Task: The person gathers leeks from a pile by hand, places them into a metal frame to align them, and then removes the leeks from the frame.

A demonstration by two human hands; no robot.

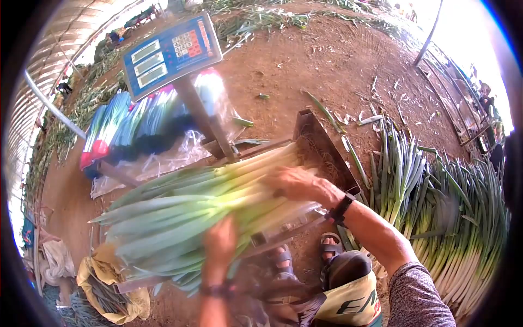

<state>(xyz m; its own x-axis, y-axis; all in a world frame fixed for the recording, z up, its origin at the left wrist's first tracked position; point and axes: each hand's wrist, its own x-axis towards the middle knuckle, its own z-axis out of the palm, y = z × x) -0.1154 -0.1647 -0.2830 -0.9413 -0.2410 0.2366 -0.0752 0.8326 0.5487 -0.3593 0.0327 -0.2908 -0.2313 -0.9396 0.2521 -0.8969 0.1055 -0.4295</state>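
Observation:
A big bundle of long green onions (180, 210) lies across a metal weighing rack, green leaves to the left and pale stalks to the right. The root ends sit against a brown metal end plate (327, 147). My right hand (298, 184), with a dark band on its wrist, is on the pale stalks near the roots, its fingers curled down over them. Lower down, my left hand (220, 240) is at the near side of the leaves. It is smeared by motion, so its fingers cannot be made out.
A blue scale display (171, 54) stands on a post behind the rack. Packed onion bundles (158, 117) lie beyond it on plastic sheeting. Loose green onions (447, 218) are heaped on the soil at right. A yellow sack (111, 286) stands at lower left; my sandalled feet are below the rack.

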